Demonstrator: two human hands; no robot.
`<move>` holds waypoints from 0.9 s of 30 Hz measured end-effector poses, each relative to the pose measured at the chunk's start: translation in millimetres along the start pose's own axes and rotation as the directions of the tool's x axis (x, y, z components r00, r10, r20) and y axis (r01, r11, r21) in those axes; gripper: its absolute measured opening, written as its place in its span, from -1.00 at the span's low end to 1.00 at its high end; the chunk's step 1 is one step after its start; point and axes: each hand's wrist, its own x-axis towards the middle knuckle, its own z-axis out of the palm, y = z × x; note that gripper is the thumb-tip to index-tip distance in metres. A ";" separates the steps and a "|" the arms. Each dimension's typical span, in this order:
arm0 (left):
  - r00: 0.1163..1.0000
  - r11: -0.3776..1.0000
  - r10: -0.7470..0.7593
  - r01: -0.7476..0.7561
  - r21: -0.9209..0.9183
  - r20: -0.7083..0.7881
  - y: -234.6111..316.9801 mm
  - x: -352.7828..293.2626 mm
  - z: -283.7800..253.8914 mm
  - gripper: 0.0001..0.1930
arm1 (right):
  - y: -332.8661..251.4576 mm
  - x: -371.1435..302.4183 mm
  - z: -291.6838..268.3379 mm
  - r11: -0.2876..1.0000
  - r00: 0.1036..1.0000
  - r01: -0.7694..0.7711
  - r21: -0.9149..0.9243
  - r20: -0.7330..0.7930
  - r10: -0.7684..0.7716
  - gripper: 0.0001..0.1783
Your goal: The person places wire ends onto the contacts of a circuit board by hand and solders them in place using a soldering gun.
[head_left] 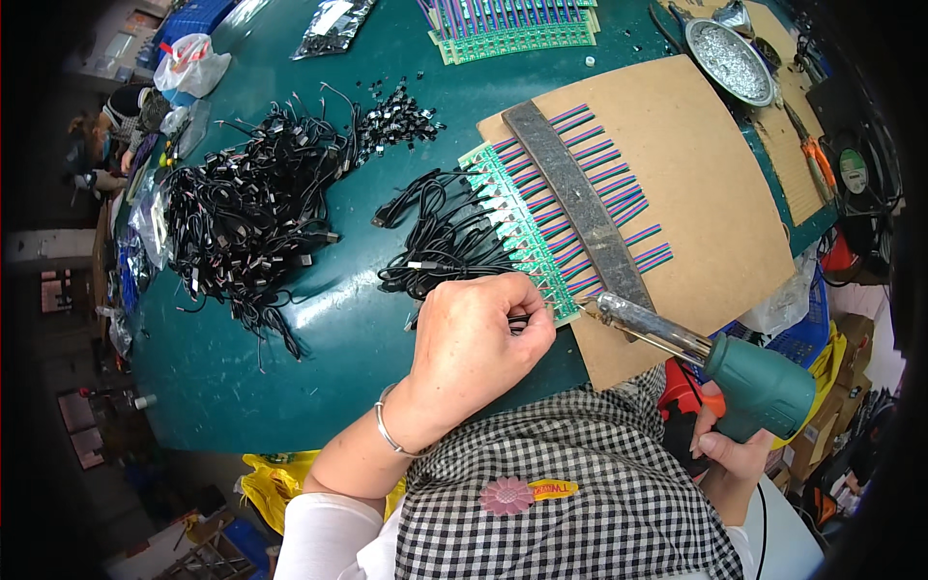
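Observation:
My left hand point(469, 333) is closed in a pinch on a black cable point(520, 321), at the near end of a green circuit board strip point(512, 217). My right hand point(737, 459) grips the green handle of a soldering gun point(764, 385). Its metal tip reaches the near end of the strip, close to my left fingers; whether it touches cannot be made out. Black cables point(449, 237) run off the strip's left side, striped ribbon wires point(630, 205) off its right. Across those wires lies a dark flat bar point(570, 188), on a brown cardboard sheet point(720, 184).
To the left on the green table point(367, 358) lies a big heap of black USB cables point(256, 208). Small black parts point(398, 121) are scattered behind it. More green boards point(522, 41) lie at the far edge. A metal dish point(730, 60) and orange-handled cutters point(820, 162) sit far right.

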 end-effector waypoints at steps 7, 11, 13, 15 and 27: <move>0.999 0.999 0.040 -0.040 -0.020 0.015 -0.3 -2.2 -0.1 -0.93 | 5.6 -3.8 -11.0 1.000 0.998 -0.023 -0.018 0.056 0.024 -0.34; 0.999 0.997 -0.023 0.020 -0.080 -0.033 2.4 -6.9 6.6 -0.92 | 2.0 -2.6 -6.1 1.000 1.000 0.009 0.016 0.008 -0.009 -0.32; 0.997 0.994 -0.062 0.057 -0.092 -0.054 2.7 -12.8 12.3 -0.92 | 0.6 -2.9 -2.9 0.999 1.000 0.021 0.028 -0.005 -0.021 -0.31; 0.983 0.992 0.024 -0.045 -0.115 -0.181 -2.6 -18.8 21.8 -0.91 | -2.3 -2.5 1.6 0.999 0.999 -0.006 0.040 -0.046 0.008 -0.32; 0.981 0.996 0.064 -0.074 -0.047 -0.183 -1.3 -16.9 20.7 -0.91 | 22.0 -2.5 -22.8 0.969 0.979 0.155 -0.191 0.160 -0.125 -0.48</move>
